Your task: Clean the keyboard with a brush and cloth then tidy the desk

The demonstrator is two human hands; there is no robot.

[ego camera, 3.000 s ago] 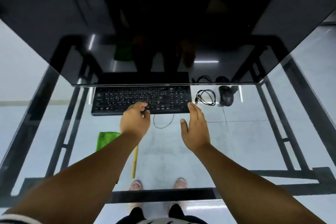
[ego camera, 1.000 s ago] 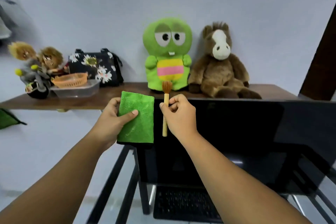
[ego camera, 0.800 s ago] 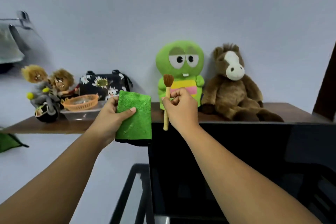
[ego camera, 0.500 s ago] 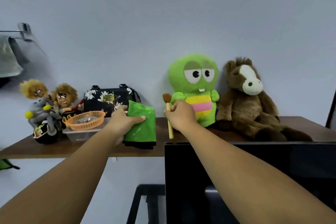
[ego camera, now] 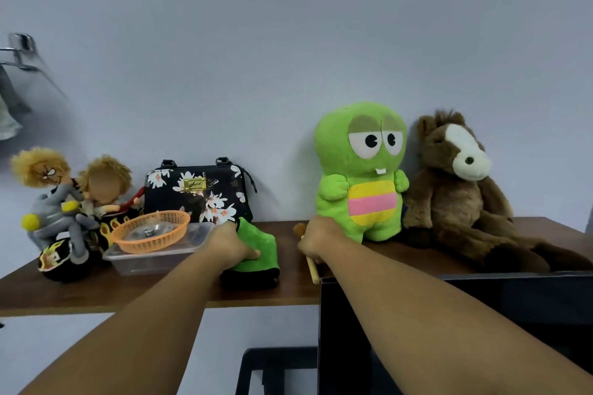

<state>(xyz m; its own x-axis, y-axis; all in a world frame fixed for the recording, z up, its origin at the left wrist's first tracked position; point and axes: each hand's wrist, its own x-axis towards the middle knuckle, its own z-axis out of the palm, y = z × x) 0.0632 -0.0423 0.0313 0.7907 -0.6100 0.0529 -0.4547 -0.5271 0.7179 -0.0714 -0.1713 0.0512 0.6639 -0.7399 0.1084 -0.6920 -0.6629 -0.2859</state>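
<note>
Pale grey wall fills the upper view, and below it a brown wooden shelf runs across. The landmark is a green plush with big eyes, two teeth and yellow and pink belly stripes, standing against the wall on the shelf.

Just left of the plush, the right hand is closed round a brush; its wooden handle pokes out below the fist, touching or nearly touching the shelf, and a tuft of brown bristles shows above. Further left of the plush, the left hand grips a green cloth with a dark underside, and the cloth's lower edge rests on the shelf. Cloth and brush lie near each other but apart.

Left of the cloth sits a clear tub with an orange basket on it; small metal bits lie in the basket. Behind these stands a black floral bag bearing a small gold plate whose writing is too small to read. At the far left of the shelf are two yellow-haired dolls on a toy bike.

Touching the plush on its right, a brown horse slumps against the wall. Below the plush, a black monitor rises in front of the shelf edge, and a black frame shows lower down.
</note>
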